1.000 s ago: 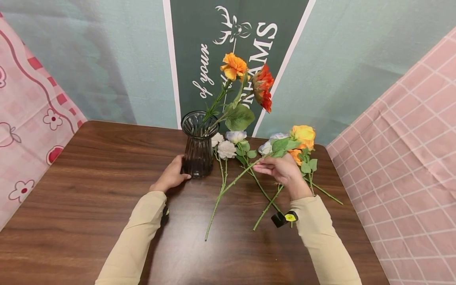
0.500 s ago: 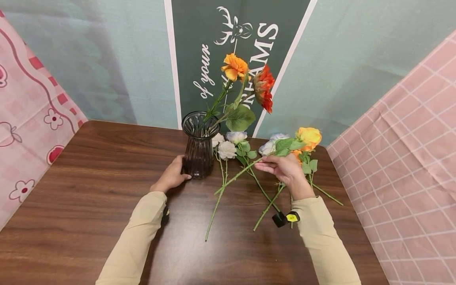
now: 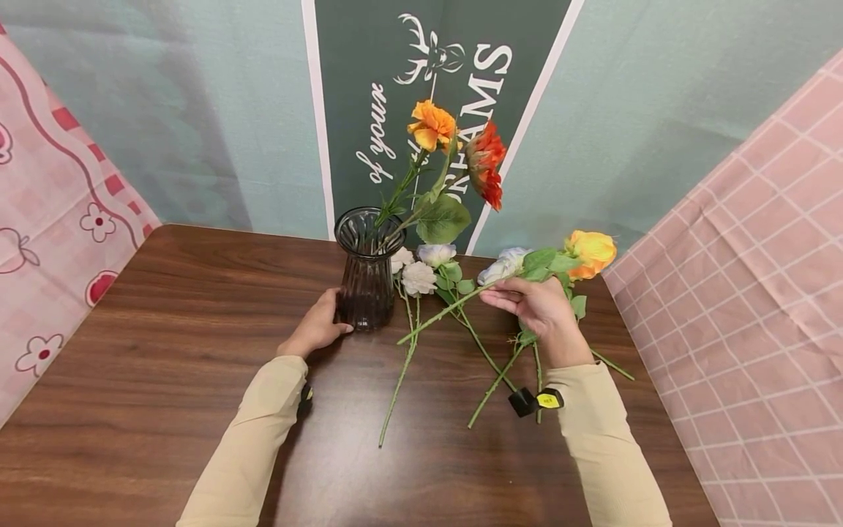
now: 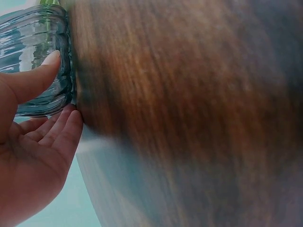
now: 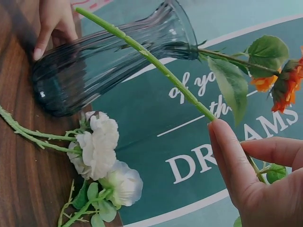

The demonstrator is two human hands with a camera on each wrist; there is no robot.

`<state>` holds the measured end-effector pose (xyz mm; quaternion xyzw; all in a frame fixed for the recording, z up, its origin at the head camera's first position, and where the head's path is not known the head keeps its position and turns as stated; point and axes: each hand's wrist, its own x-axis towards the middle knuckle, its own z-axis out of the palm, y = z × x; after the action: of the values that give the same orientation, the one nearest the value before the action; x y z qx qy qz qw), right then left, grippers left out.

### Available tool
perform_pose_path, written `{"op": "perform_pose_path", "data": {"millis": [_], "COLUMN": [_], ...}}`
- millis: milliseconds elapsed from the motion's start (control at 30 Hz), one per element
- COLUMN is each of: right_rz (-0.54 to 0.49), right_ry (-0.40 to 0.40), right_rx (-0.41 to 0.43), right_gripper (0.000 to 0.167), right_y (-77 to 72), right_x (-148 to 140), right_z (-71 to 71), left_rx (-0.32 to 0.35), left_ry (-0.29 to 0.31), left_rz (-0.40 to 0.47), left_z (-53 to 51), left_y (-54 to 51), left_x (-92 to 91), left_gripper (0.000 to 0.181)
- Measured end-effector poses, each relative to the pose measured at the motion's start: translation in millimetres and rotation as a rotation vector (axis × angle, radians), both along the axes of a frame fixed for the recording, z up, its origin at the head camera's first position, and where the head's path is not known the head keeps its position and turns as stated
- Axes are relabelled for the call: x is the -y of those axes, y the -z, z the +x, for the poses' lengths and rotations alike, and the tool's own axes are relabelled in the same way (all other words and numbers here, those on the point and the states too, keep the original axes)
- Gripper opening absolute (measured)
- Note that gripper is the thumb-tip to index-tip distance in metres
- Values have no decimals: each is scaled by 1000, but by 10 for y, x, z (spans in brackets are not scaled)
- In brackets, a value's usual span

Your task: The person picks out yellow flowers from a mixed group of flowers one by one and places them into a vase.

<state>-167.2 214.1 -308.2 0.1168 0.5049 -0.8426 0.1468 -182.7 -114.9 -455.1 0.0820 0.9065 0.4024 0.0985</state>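
Note:
A dark, ribbed glass vase [image 3: 366, 282] stands on the table, holding an orange flower [image 3: 432, 126] and a red flower [image 3: 486, 165] that lean right. My left hand [image 3: 318, 324] grips the vase low on its left side; in the left wrist view the thumb [image 4: 40, 78] lies across the glass. Between thumb and fingers, my right hand [image 3: 541, 311] pinches the green stem of a yellow rose [image 3: 593, 254]. The bloom points right, and the bare stem end [image 5: 142, 49] slants down left, crossing in front of the vase in the right wrist view.
White flowers [image 3: 418, 279] and a pale lilac flower [image 3: 437, 254] lie right of the vase on the wooden table [image 3: 165, 351]. Pale blue flowers [image 3: 503, 266] lie near my right hand. Several stems cross on the tabletop. Pink cloth [image 3: 744, 293] borders the right side.
My right hand has moved slightly right, carrying the yellow rose right with its stem drawn away from the table's front. The left hand and vase have stayed put.

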Motion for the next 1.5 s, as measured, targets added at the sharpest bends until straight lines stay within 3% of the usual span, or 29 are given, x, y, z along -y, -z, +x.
{"op": "perform_pose_path", "data": {"millis": [800, 1500], "right_rz": [-104, -177], "right_ry": [56, 90], "right_rx": [-119, -212], "right_gripper": [25, 17], "right_y": [-437, -649], "right_x": [107, 233], "right_z": [-82, -216], "left_rx": [17, 18], "left_ry": [-6, 0], "left_rz": [3, -8], "left_z": [27, 8], "left_y": [-20, -32], "left_x": [-3, 0], "left_gripper": [71, 71]}}
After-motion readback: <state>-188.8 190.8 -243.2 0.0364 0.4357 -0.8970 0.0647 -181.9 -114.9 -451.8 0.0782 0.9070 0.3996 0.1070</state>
